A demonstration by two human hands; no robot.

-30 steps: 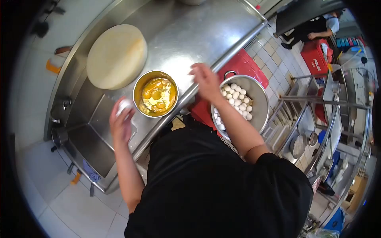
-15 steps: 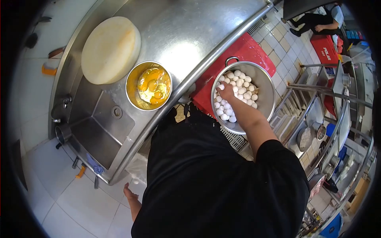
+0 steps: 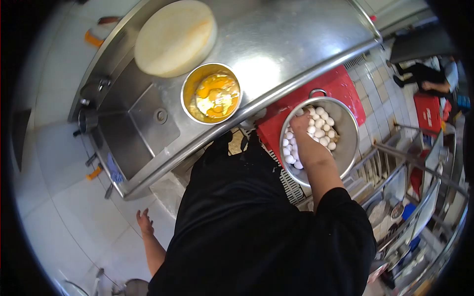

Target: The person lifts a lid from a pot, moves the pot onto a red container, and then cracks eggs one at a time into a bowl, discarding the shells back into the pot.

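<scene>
A large steel pot (image 3: pixel 349 130) holds many white eggs (image 3: pixel 320 133). My right hand (image 3: pixel 302 126) reaches down into it, fingers closed around an egg at the pot's far left side; the fingertips are partly hidden. My left hand (image 3: pixel 145 222) hangs low at my left side, its fingers spread and nothing in them. On the steel counter, near its front rail, stands a round metal bowl (image 3: pixel 186 101) with cracked eggs (image 3: pixel 216 96) in it, yellow yolks and clear whites showing.
A thick round cutting board (image 3: pixel 175 37) lies behind the bowl. To the left is a steel sink (image 3: pixel 133 148) with a tap. The pot rests on a red surface (image 3: pixel 340 89). Metal racks (image 3: pixel 395 172) stand at right; another person (image 3: pixel 437 81) sits farther back.
My view has shifted, so counter and pot appear farther right. My right hand stays among the eggs, a little deeper. The left hand has swung outward, fingers more spread. The yolks look less separate.
</scene>
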